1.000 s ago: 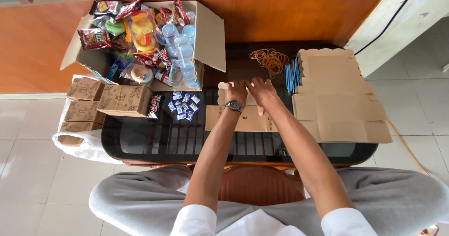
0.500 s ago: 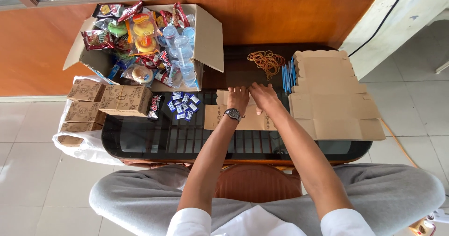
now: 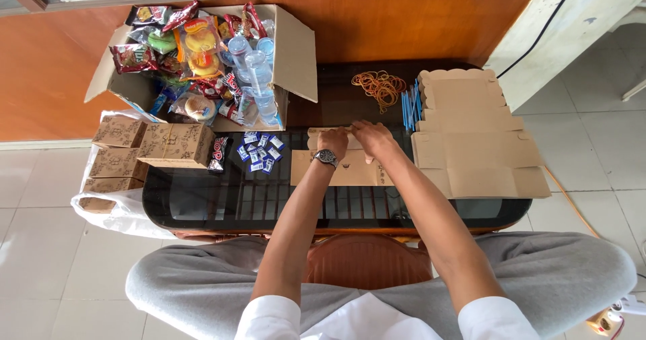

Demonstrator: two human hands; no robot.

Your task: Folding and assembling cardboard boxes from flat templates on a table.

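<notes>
Flat brown cardboard box blank (image 3: 340, 168) — on dark glass desk (image 3: 202, 202), far flap pinched in left hand (image 3: 333, 141) and right hand (image 3: 370, 138) grip — crooked crease likely if blank slides.

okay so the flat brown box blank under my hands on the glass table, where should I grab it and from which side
Probably take the flat box blank by its near long edge, coming from your own side. It lies flat on the glass table, and that edge is bare. Your left hand and right hand already press its far flap, the stack of blanks crowds its right, and small blue sachets lie at its left.
</notes>
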